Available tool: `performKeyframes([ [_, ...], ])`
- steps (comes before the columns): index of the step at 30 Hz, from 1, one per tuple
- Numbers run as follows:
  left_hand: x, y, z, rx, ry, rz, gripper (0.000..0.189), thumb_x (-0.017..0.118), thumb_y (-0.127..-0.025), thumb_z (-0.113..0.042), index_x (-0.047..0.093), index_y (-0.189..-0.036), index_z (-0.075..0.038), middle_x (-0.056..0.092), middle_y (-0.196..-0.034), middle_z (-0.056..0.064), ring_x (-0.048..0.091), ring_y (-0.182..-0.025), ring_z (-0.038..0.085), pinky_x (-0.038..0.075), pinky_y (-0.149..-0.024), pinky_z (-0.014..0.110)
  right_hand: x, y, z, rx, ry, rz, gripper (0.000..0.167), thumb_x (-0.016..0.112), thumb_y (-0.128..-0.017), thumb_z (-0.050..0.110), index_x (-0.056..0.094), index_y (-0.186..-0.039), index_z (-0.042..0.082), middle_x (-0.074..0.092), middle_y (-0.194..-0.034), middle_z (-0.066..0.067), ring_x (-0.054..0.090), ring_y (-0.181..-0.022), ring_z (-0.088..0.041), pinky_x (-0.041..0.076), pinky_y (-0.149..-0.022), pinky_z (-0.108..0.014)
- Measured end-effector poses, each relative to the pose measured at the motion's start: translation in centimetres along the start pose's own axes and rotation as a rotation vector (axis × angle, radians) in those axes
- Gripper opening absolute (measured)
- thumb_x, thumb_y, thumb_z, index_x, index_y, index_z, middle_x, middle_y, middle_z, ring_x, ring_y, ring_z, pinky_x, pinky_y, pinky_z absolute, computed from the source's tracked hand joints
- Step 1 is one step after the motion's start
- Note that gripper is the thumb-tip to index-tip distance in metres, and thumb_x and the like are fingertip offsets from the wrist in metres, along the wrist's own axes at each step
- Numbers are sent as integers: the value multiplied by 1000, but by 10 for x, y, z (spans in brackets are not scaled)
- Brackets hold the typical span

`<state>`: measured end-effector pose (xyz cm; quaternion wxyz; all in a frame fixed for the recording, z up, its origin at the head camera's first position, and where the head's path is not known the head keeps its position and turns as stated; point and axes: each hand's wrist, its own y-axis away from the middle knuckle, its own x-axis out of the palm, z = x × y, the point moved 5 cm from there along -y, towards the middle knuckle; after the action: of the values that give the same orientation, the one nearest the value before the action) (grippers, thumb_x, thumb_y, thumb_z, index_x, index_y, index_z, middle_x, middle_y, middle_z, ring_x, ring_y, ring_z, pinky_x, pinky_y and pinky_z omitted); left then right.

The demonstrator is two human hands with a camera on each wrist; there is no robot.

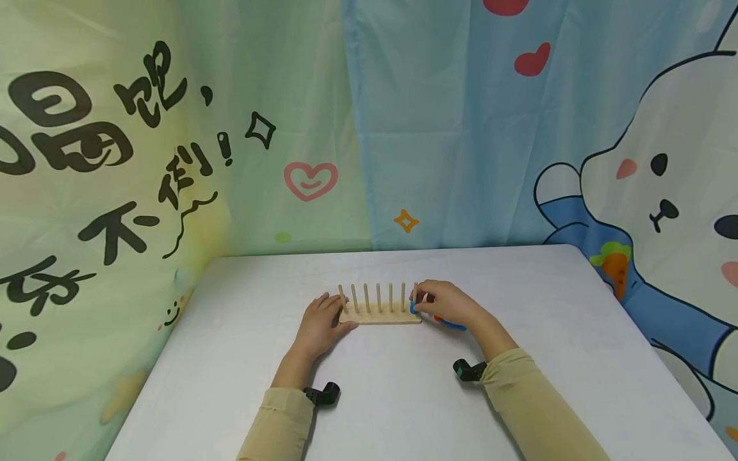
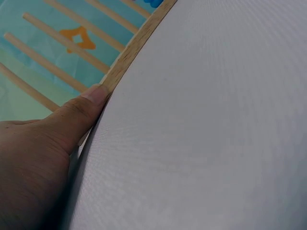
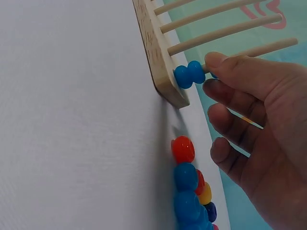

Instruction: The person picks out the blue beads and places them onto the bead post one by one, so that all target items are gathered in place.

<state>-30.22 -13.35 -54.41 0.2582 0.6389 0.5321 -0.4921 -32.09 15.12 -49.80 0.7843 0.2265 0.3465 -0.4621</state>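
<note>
A wooden peg board (image 1: 380, 317) stands on the table with a row of several upright pegs. My left hand (image 1: 319, 325) grips its left end, the thumb (image 2: 85, 106) along the front edge and the other fingers behind. At the rightmost peg (image 3: 268, 48), my right hand (image 1: 448, 302) pinches a blue bead (image 3: 214, 75), mostly hidden by the thumb and forefinger. Below it on that peg sit two blue beads (image 3: 188, 74), down by the base. The other pegs carry no beads.
Loose beads lie on the table just right of the board, under my right hand: a red bead (image 3: 183, 149), several blue beads (image 3: 186, 177), and a yellow bead (image 3: 206, 193) among others. A printed curtain (image 1: 415, 128) hangs behind the white table (image 1: 398, 397).
</note>
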Motion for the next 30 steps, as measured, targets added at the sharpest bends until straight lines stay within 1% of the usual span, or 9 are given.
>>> performKeyframes([
  [9, -1, -1, 0, 12, -16, 7, 67, 67, -88, -54, 56, -140, -13, 55, -144, 9, 39, -143, 35, 27, -123, 51, 2, -1, -3, 8, 30, 2, 12, 72, -92, 22, 68, -104, 21, 66, -99, 5, 58, -85, -12, 51, -66, -27],
  [12, -1, -1, -1, 20, -9, -5, 66, 67, -88, -53, 57, -139, -12, 56, -143, 9, 40, -143, 36, 28, -122, 52, 2, -1, -3, 6, 30, 3, 13, 72, -92, 22, 68, -105, 21, 67, -102, 5, 59, -87, -12, 51, -67, -27],
  [15, -1, 0, -1, 26, -4, -17, 65, 68, -88, -52, 58, -138, -12, 57, -143, 10, 40, -142, 37, 28, -122, 52, 0, 2, -4, 17, 49, -2, 17, 70, -93, 23, 68, -109, 21, 67, -108, 4, 60, -91, -13, 52, -71, -27],
  [20, 0, 0, -1, 24, 0, -20, 65, 68, -88, -52, 58, -138, -11, 57, -143, 10, 40, -142, 37, 28, -122, 53, -9, 15, -4, 15, 100, -37, 25, 70, -94, 25, 67, -118, 18, 67, -109, 3, 57, -92, -13, 51, -74, -29],
  [23, 0, 0, -1, 19, 2, -18, 65, 68, -89, -52, 58, -138, -12, 56, -143, 10, 39, -143, 37, 28, -122, 53, -17, 27, -5, 0, 107, -68, 27, 70, -93, 25, 68, -117, 14, 66, -106, 3, 55, -88, -13, 49, -72, -28],
  [26, 0, -1, -1, 17, 3, -16, 64, 68, -89, -52, 58, -138, -12, 56, -143, 10, 39, -143, 37, 28, -122, 52, -23, 39, -9, 4, 97, -92, 28, 70, -93, 24, 68, -117, 11, 65, -103, 1, 53, -84, -14, 48, -69, -27],
  [30, 0, 0, -1, 14, 7, -17, 65, 68, -89, -52, 58, -138, -12, 56, -143, 10, 39, -143, 37, 28, -122, 53, -29, 54, -16, 21, 102, -114, 27, 70, -93, 23, 68, -117, 9, 64, -100, -1, 52, -82, -14, 48, -66, -25],
])
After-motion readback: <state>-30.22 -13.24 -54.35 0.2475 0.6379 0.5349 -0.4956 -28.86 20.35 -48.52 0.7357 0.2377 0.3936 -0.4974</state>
